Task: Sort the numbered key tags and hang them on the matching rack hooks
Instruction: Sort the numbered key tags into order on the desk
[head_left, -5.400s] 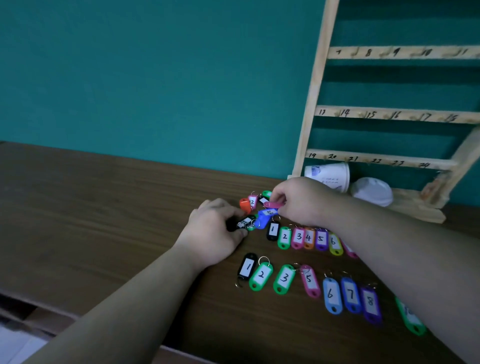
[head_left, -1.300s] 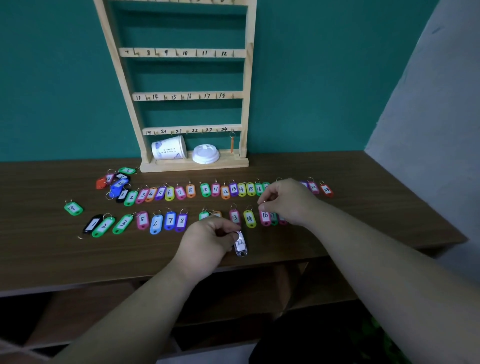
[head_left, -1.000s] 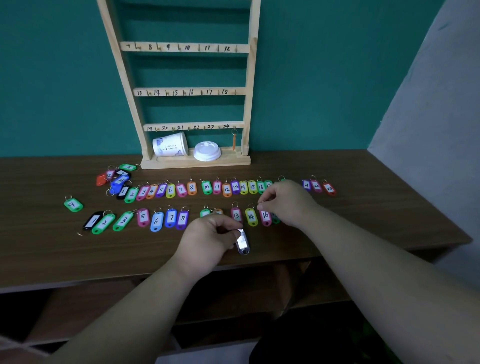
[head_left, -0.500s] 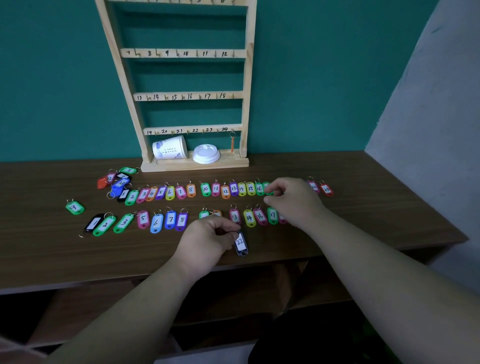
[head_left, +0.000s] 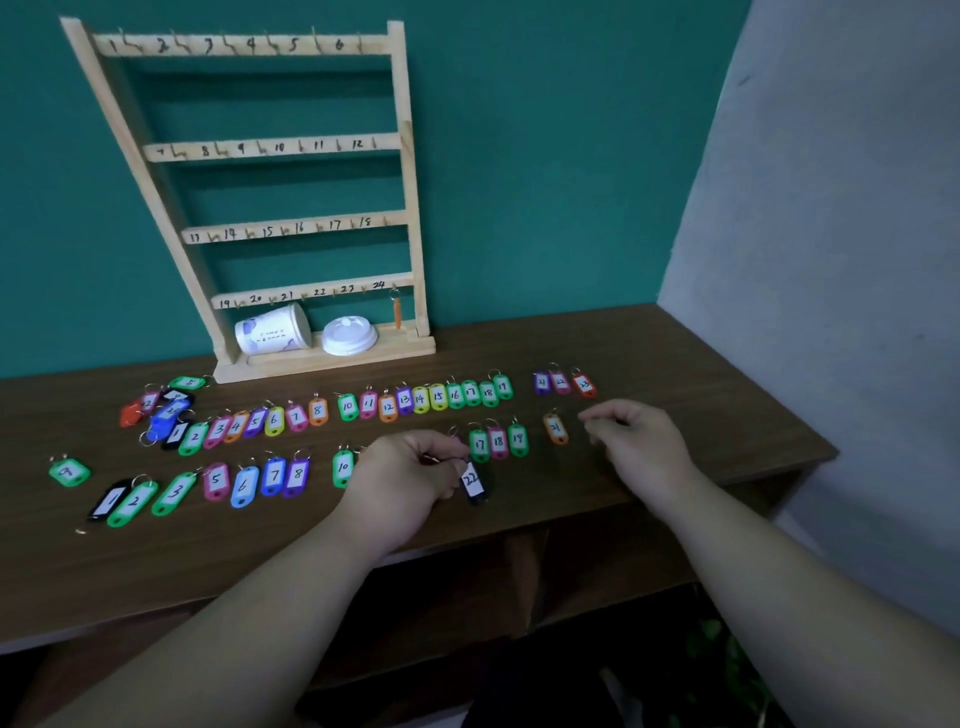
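Observation:
Coloured numbered key tags lie in two rows on the brown table (head_left: 701, 353). My left hand (head_left: 410, 478) pinches the ring of a black tag marked 22 (head_left: 474, 483), which dangles just over the near row. My right hand (head_left: 636, 441) hovers to the right of an orange tag marked 21 (head_left: 556, 428), fingers loosely curled and holding nothing. The wooden rack (head_left: 270, 150) with numbered hooks stands against the wall; one orange tag (head_left: 397, 314) hangs at hook 24. Green 17, pink 18 and green 19 tags (head_left: 498, 441) sit between my hands.
A paper cup (head_left: 272, 330) lies on its side on the rack's base beside a white lid (head_left: 349, 336). A small pile of tags (head_left: 161, 410) sits at the left, and a lone green tag (head_left: 69, 472) farther left. A grey wall (head_left: 831, 208) borders the right.
My right hand left the near row and moved right, past the orange 21 tag now lying there. My left hand still holds the black 22 tag. The camera tilted up.

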